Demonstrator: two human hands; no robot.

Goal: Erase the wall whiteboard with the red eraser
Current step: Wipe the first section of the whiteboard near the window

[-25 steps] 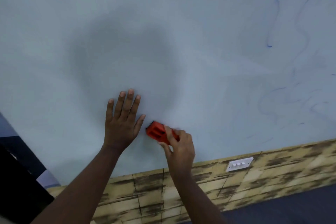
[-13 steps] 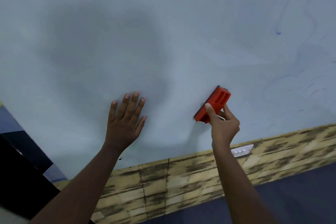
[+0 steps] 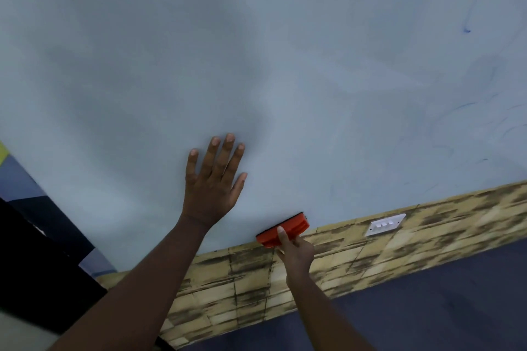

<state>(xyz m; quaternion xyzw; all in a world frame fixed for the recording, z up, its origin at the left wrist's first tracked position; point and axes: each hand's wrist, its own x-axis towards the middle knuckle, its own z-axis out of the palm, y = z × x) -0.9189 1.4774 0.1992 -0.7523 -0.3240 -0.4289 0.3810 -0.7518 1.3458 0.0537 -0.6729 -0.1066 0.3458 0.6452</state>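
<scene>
While the left hand (image 3: 212,184) lies flat on the whiteboard (image 3: 256,65), the right hand (image 3: 295,251) grips the red eraser (image 3: 282,229).

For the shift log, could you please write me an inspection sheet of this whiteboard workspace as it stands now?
Surface: whiteboard mostly wiped; faint blue marks remain at right.
Job's things: red eraser lies at the board's bottom edge.
Clutter: nothing seen.
Grips: left hand flat on the board, fingers straight; right hand holds the eraser.
Cables: nothing seen.
Surroundings: brick-patterned strip below the board with a white switch plate; dark floor beneath.
</scene>
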